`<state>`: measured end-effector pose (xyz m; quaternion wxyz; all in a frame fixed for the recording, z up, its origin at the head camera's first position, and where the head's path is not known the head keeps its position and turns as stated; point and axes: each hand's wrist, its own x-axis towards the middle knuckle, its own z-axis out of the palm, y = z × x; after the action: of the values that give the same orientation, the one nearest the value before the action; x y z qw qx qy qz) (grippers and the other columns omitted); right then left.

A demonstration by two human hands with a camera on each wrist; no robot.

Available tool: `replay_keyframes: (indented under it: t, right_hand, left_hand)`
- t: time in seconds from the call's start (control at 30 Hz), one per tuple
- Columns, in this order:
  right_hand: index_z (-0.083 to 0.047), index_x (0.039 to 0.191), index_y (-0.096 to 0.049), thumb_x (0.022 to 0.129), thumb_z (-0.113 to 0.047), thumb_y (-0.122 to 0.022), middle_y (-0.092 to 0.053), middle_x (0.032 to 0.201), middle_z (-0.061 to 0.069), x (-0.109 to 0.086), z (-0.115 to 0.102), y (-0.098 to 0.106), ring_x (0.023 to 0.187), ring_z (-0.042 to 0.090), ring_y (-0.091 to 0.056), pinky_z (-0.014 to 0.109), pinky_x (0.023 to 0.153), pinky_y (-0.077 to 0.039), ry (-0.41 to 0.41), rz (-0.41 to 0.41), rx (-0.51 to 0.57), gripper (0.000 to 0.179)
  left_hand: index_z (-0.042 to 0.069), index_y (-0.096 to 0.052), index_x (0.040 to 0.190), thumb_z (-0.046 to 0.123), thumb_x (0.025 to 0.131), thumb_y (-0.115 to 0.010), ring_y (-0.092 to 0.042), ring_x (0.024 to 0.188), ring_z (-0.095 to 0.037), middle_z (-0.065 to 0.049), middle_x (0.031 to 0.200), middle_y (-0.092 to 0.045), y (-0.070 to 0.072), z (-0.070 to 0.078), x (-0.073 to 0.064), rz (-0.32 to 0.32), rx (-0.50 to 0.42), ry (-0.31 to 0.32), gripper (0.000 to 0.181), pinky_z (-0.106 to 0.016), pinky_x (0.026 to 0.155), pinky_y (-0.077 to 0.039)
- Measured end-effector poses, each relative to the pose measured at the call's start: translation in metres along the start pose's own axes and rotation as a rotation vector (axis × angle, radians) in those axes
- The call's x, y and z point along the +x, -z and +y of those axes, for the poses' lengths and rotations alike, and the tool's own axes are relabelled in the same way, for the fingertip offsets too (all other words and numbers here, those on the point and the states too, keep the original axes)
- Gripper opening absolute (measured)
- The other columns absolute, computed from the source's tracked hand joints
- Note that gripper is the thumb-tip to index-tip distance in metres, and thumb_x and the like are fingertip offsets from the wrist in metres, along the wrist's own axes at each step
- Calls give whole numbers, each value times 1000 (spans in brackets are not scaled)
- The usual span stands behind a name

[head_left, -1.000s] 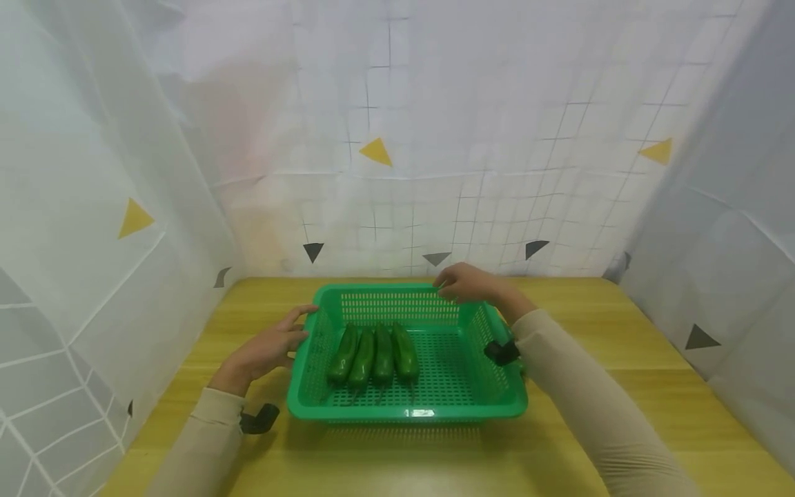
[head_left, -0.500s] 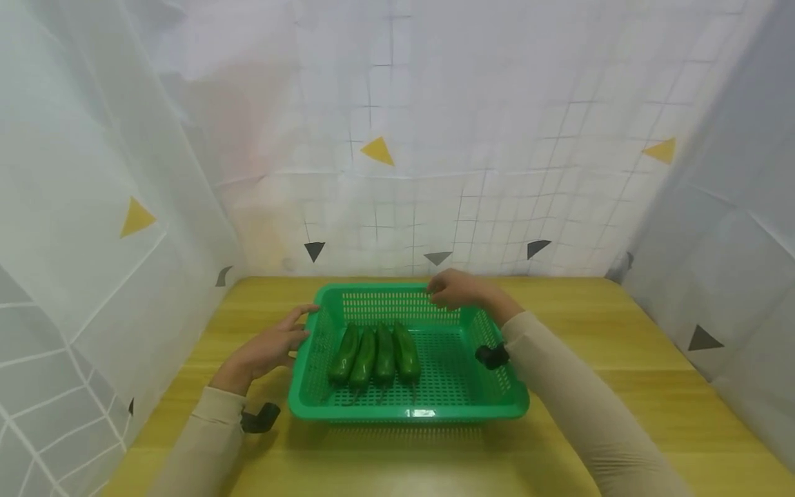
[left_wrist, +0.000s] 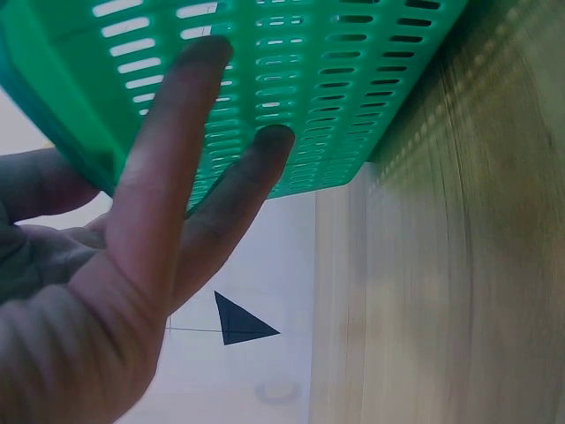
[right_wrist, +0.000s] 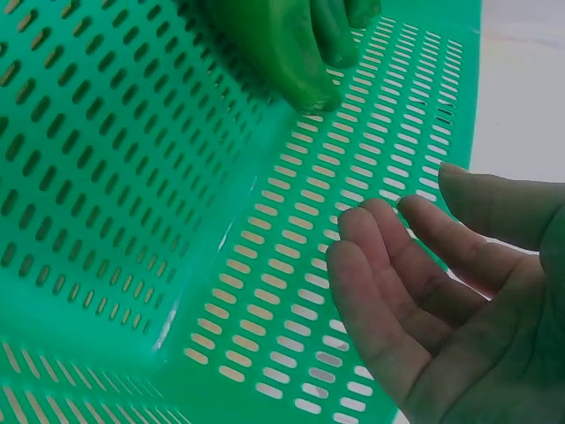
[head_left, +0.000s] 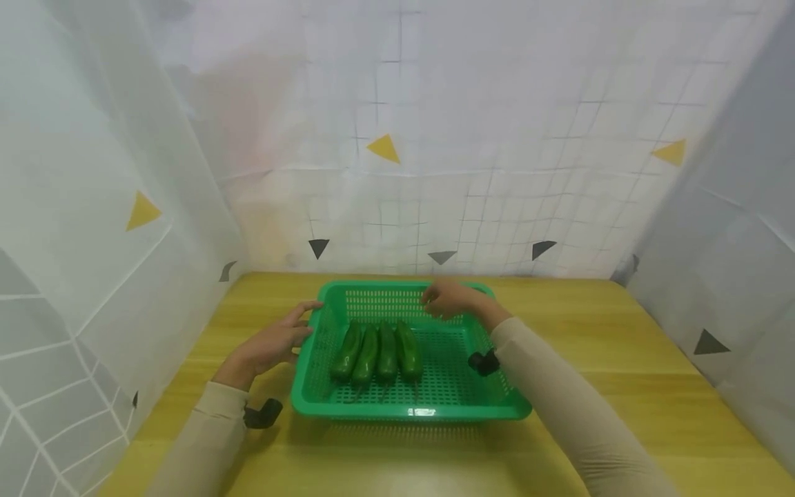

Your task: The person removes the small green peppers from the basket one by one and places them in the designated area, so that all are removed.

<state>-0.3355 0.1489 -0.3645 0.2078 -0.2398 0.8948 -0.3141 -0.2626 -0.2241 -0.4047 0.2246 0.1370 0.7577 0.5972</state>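
Note:
Several green peppers (head_left: 375,355) lie side by side in the left half of a green plastic basket (head_left: 410,413) with slotted walls. My left hand (head_left: 267,348) is at the basket's left side. In the left wrist view, two fingers (left_wrist: 154,177) rest nearly straight against the outer wall, and another finger reaches to the rim. My right hand (head_left: 453,300) hangs over the back right part of the basket, right of the peppers. Its fingers are loosely bent with nothing between them, as the right wrist view shows. The pepper ends appear there above the fingers.
The basket stands on a yellow wood-grain table (head_left: 590,373). Pale sheeting (head_left: 497,103) with yellow and dark triangles encloses the back and both sides. A black device (head_left: 484,362) is on the right wrist, and a similar one (head_left: 263,414) on the left.
From the basket's back right rim, my right hand has moved left and slightly down, over the basket's inside. My left hand stays at the left side. The peppers lie as before.

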Motion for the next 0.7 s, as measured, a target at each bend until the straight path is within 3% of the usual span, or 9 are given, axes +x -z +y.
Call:
replay_keyframes:
  t: [0.7]
  right_hand:
    - [11, 129, -61, 99, -5, -61, -65, 124, 24, 20, 3, -25, 102, 36, -68, 42, 83, -60, -91, -21, -16, 34]
  left_hand:
    - [17, -16, 159, 14, 110, -42, -65, 105, -35, -30, 138, -47, 0, 0, 1, -9, -17, -4, 56, -51, 82, -59]
